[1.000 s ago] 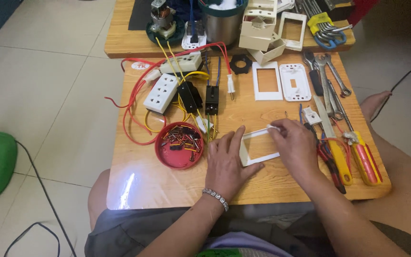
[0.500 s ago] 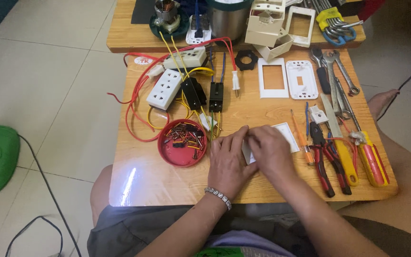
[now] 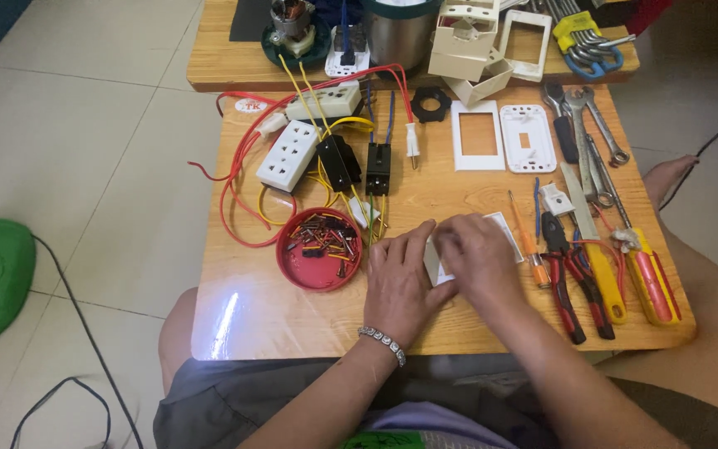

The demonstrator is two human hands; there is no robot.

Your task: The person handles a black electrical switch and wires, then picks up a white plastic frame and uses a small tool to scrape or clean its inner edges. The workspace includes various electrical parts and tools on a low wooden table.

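head view: both my hands are on a white plastic cover plate (image 3: pixel 492 237) near the front of the wooden table (image 3: pixel 292 316). my left hand (image 3: pixel 400 278) lies flat on its left side with fingers close together, i think to keep it from sliding. my right hand (image 3: pixel 479 258) curls over the top, fingers bent and pinching it. the plate is thin and white and mostly hidden; only a corner and an edge peek out. a red bowl of wire bits (image 3: pixel 320 248) sits just left of my left hand. red-handled pliers (image 3: pixel 571 278) lie just right.
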